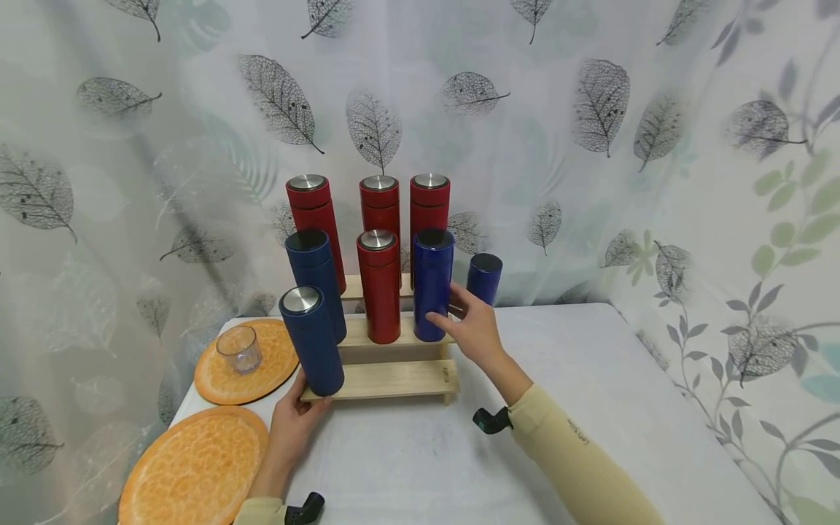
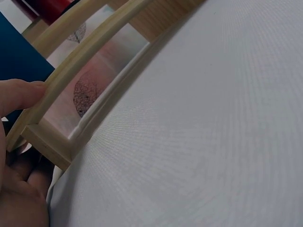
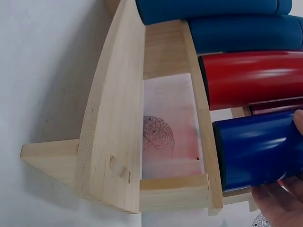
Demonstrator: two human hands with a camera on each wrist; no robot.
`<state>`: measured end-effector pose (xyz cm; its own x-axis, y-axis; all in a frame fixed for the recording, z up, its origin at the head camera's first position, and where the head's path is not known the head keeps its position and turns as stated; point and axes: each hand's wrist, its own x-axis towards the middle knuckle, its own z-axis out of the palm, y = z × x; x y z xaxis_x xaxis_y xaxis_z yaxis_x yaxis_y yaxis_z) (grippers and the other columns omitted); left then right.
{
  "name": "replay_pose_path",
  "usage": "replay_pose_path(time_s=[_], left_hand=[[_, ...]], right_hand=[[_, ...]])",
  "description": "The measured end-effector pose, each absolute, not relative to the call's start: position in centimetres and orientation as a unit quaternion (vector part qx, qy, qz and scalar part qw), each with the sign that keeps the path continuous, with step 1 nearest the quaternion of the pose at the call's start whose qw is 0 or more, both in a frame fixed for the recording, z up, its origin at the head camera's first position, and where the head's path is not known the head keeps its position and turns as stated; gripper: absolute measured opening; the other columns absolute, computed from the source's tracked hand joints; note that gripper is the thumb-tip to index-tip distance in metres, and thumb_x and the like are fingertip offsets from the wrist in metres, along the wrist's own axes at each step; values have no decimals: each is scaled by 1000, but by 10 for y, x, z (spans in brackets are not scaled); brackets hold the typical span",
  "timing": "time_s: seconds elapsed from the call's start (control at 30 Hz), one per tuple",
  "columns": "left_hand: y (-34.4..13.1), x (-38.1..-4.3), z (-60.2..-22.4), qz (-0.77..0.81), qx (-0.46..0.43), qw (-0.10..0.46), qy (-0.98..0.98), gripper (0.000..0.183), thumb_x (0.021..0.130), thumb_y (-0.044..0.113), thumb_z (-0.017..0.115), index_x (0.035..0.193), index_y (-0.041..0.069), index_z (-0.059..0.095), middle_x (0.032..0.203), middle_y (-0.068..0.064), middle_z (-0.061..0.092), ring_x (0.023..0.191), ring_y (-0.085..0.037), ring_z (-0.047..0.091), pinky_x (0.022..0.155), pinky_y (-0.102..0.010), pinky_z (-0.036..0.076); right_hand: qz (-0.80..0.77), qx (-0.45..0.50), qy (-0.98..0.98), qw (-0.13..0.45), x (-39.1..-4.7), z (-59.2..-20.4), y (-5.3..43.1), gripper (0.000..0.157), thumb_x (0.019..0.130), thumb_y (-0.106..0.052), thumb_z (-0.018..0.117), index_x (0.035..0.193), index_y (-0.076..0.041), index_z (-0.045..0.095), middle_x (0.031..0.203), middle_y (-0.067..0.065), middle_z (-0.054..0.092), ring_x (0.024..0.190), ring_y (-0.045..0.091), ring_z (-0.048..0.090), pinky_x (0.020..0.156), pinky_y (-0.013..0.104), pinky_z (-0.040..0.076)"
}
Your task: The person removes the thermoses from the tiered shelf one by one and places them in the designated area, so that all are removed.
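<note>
Right end, middle tier (image 1: pixel 354 333): the bright blue bottle (image 1: pixel 432 288) is being pinched by the right hand (image 1: pixel 475 325) between thumb and fingers! Near left, the wooden rack (image 1: pixel 394 380) is gripped by the left hand (image 1: pixel 292 424), thumb above, fingers beneath.

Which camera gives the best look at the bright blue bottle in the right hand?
The head view: it shows the bright blue bottle from dark top to base, with the right hand holding it. The right wrist view is closer but cuts off its top; the left wrist view doesn't show it.
</note>
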<state>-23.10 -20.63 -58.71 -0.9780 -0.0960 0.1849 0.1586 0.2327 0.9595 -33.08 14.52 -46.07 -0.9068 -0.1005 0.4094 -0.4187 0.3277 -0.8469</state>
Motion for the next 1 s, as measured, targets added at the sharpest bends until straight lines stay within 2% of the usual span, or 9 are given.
replay_pose_path(time_s=[0.37,0.7,1.0], left_hand=[[-209,-232,-585,-619,-7,73,-782,87,102,15,80,171,6,29,171,-20,36,145,-35,49,93,-12,50],[-207,-229,-587,-610,-8,92,-787,85,101,13,80,170,4,31,169,-23,39,143,-38,51,92,-11,51],[-207,-231,-585,-612,-14,93,-785,84,102,14,80,170,4,32,168,-23,39,144,-39,50,92,-12,51]], right_hand=[[560,173,-797,148,-328,-458,144,67,92,-18,91,151,-4,62,135,15,72,125,32,69,105,44,56],[554,166,-802,151,-329,-460,145,68,91,-19,92,150,-4,64,131,15,74,122,31,71,102,42,58],[568,161,-793,149,-330,-461,145,70,90,-18,93,151,-4,63,132,17,73,122,33,71,103,47,57]])
